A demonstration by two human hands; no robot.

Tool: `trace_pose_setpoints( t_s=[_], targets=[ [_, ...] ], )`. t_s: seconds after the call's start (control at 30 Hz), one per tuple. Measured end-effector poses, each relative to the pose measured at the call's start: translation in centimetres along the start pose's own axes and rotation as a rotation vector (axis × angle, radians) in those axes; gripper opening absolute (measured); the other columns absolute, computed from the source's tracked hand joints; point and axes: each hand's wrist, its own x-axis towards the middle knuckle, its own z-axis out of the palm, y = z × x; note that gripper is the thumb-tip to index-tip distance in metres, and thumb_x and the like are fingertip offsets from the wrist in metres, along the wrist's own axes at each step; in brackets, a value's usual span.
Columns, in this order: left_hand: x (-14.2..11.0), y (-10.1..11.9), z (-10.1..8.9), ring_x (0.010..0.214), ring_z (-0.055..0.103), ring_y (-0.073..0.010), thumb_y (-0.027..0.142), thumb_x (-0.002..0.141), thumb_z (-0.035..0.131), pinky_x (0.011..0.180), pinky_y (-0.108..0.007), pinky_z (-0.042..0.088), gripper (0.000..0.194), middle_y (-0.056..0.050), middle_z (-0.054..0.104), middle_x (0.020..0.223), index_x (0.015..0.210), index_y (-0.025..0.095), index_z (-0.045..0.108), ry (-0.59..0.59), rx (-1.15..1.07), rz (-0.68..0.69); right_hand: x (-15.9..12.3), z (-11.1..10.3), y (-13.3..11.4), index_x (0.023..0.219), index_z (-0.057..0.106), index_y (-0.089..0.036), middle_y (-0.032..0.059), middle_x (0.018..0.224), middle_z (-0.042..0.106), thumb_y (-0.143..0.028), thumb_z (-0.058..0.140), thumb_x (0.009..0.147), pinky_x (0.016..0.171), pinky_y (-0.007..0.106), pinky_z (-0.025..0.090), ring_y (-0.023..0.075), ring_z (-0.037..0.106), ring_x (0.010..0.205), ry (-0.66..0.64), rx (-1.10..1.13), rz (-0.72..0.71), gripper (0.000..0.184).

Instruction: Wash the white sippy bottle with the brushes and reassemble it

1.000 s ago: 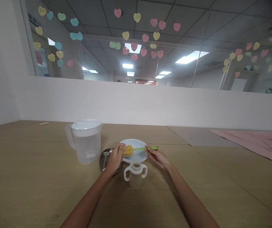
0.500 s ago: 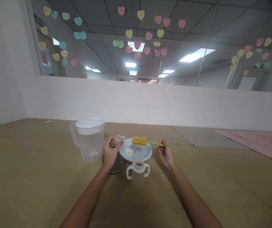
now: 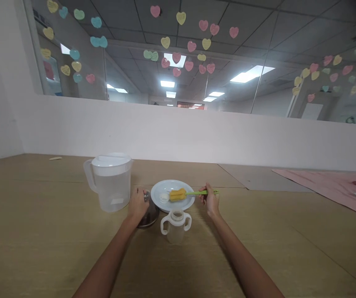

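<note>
My right hand [image 3: 210, 200] is closed round the green handle of a bottle brush [image 3: 200, 192]. The brush's yellow sponge head [image 3: 177, 194] is over or on the white plate [image 3: 173, 183], beside a small white ring [image 3: 164, 197]. With fingers curled, my left hand [image 3: 138, 203] is low at a dark, shiny metal vessel [image 3: 149, 217], whose shape it partly hides. A glassy edge of the clear cap [image 3: 147, 196] shows at its fingertips. In front of the plate a baby bottle [image 3: 176, 231] with two white handles stands upright, its top uncovered.
A lidded clear pitcher [image 3: 112, 186] with liquid in it stands left of the metal vessel. Far right lies a pink cloth [image 3: 321, 184] with things on it. A thin flat piece [image 3: 55, 158] lies at the back left. A white wall [image 3: 178, 132] bounds the table behind.
My left hand has lowered from beside the plate to the metal vessel, taking the clear cap down. The brush head has dropped towards the plate. The whole view has shifted slightly.
</note>
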Motion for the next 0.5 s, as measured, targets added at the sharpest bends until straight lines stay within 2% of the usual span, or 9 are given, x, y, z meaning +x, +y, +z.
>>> trace_pose_setpoints(
  t_s=[0.13,0.27,0.37,0.43,0.5],
  targets=[
    [0.0,-0.4,0.5,0.085,0.057,-0.0198,0.012,0.071,0.052,0.071,-0.028,0.042,0.015,-0.009,0.053,0.097,0.086,0.016,0.050,-0.058,0.014,0.051,-0.1,-0.1,0.0,0.049,0.052,-0.015,-0.0036,0.036,0.041,-0.062,0.051,0.070,0.034,0.020,0.024,0.0078,0.037,0.032,0.125,-0.082,-0.083,0.051],
    [-0.2,-0.4,0.4,0.092,0.055,-0.0213,0.007,0.070,0.048,0.076,-0.029,0.042,0.020,-0.011,0.052,0.103,0.088,0.016,0.052,-0.076,0.030,0.121,-0.5,0.0,0.5,0.051,0.056,-0.014,-0.0022,0.040,0.044,-0.062,0.049,0.073,0.042,0.022,0.032,0.0099,0.043,0.040,0.114,-0.251,-0.201,0.053],
    [-0.4,0.4,-0.4,0.106,0.048,-0.0243,0.007,0.074,0.042,0.087,-0.034,0.039,0.021,-0.012,0.050,0.114,0.089,0.016,0.055,0.052,0.040,0.211,-0.8,0.1,0.7,0.055,0.059,-0.014,-0.0005,0.043,0.048,-0.062,0.045,0.076,0.046,0.023,0.034,0.0115,0.046,0.044,0.060,-0.360,-0.257,0.054],
    [-0.5,1.5,-1.1,0.107,0.047,-0.0236,0.011,0.078,0.039,0.092,-0.035,0.036,0.021,-0.011,0.052,0.112,0.090,0.017,0.056,0.156,-0.001,0.299,-0.8,0.1,0.8,0.056,0.059,-0.014,0.0002,0.044,0.049,-0.062,0.043,0.077,0.048,0.023,0.035,0.0125,0.048,0.045,0.035,-0.385,-0.269,0.055],
    [-0.4,2.9,-1.5,0.103,0.049,-0.0218,0.015,0.081,0.037,0.093,-0.035,0.036,0.023,-0.008,0.056,0.105,0.091,0.018,0.057,0.141,-0.064,0.394,-0.7,0.1,0.8,0.056,0.059,-0.014,0.0000,0.044,0.049,-0.062,0.043,0.077,0.048,0.023,0.036,0.0129,0.048,0.046,0.022,-0.398,-0.272,0.055]
  ],
)
